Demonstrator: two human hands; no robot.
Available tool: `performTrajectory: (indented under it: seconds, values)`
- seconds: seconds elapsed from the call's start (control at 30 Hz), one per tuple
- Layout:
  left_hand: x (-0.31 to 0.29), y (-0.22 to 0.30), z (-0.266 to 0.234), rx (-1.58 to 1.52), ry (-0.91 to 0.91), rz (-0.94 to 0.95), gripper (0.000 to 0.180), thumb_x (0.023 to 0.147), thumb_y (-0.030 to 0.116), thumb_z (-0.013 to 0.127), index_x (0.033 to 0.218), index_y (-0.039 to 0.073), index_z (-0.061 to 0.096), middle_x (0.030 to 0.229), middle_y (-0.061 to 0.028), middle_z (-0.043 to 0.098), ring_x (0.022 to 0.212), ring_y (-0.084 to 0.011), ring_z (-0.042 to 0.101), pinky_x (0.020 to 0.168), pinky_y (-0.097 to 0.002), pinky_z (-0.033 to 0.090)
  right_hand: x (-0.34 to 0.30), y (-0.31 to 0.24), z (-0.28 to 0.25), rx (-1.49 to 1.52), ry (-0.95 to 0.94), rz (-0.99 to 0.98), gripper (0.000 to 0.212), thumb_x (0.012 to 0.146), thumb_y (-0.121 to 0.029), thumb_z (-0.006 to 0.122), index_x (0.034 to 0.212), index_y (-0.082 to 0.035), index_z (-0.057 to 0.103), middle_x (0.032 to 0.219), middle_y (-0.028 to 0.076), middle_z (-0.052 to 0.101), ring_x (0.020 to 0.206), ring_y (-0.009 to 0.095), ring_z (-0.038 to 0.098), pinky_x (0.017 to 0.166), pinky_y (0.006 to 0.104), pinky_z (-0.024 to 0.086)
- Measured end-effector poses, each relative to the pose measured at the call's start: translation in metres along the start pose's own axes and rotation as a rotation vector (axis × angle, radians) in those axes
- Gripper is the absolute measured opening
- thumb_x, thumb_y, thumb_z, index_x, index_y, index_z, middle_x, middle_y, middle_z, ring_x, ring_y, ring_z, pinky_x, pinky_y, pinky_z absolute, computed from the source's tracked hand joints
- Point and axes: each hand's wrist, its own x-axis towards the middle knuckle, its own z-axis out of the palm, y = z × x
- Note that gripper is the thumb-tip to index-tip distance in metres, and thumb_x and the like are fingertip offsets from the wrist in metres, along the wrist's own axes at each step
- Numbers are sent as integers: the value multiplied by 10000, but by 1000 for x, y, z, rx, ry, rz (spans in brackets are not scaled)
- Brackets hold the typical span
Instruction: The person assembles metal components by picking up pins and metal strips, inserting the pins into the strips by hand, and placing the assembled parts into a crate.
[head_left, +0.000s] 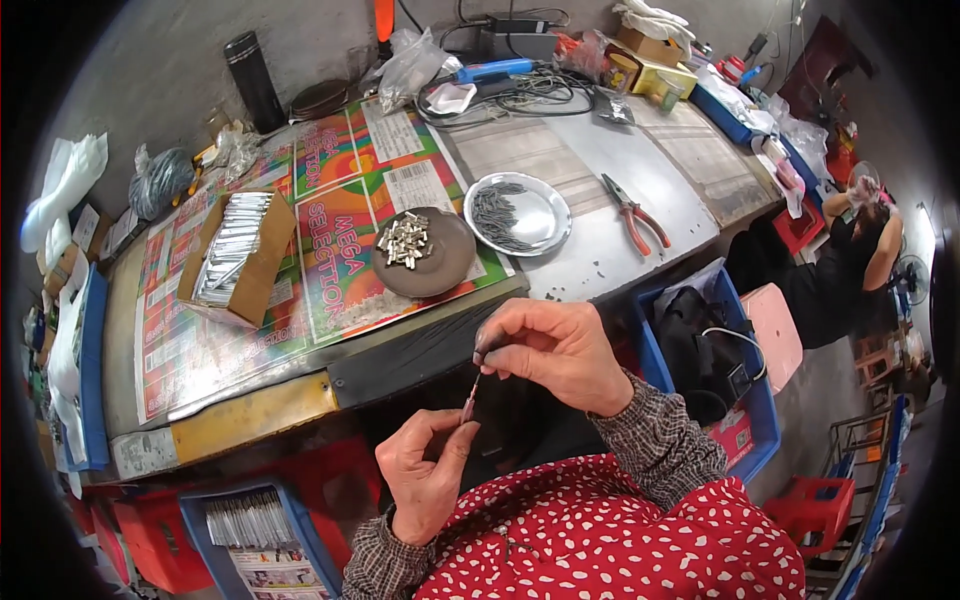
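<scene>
In front of the table edge, my left hand (430, 470) pinches a slender metal rod (470, 400) upright between thumb and forefinger. Just above it, my right hand (555, 355) has thumb and fingertips closed at the rod's thin upper end; whether they also hold a small part is hidden. Beyond my hands, a brown dish (440, 270) holds small silver tubes (404, 240). A white plate (548, 215) to its right carries many thin dark metal pins (497, 214). Red-handled pliers (637, 222) lie farther right on the tabletop.
A cardboard box (268, 260) of silver rods (232, 240) stands left on printed cardboard (330, 290). Cables (540, 95), a blue-handled tool (495, 70) and a black flask (254, 82) are at the back. A blue crate (765, 440) stands right; another person (810, 290) sits beyond.
</scene>
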Motion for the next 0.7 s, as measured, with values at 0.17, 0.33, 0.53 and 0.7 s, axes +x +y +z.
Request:
performTrajectory:
  seconds: [0.17, 0.33, 0.53, 0.7]
  values:
    - [-2, 6, 9, 42, -10, 40, 84, 758, -20, 688, 830, -26, 644, 704, -63, 626, 559, -74, 563, 493, -204, 431, -10, -6, -3, 116, 18, 3, 173, 846, 33, 588, 1017, 29, 564, 901, 48, 605, 814, 88, 602, 694, 201, 504]
    - [-3, 10, 14, 85, -21, 64, 89, 749, -25, 690, 823, -24, 641, 692, -63, 622, 549, -77, 559, 488, -205, 426, -18, -7, -5, 155, 16, -36, 237, 830, 64, 588, 1054, 25, 521, 924, 112, 611, 856, 168, 631, 714, 258, 528]
    - [-5, 12, 18, 97, -24, 66, 90, 742, -29, 691, 813, -23, 636, 682, -64, 616, 550, -80, 558, 486, -211, 423, -26, -5, -4, 145, 42, -53, 246, 820, 48, 620, 1055, 21, 552, 934, 49, 598, 855, 81, 597, 752, 210, 508]
    - [-6, 14, 24, 74, 4, 56, 104, 736, -18, 696, 820, -21, 634, 681, -69, 618, 555, -94, 568, 508, -212, 435, -31, -2, 0, 43, 37, -103, 247, 808, 57, 627, 1046, 32, 569, 937, 42, 594, 857, 78, 591, 749, 206, 501]
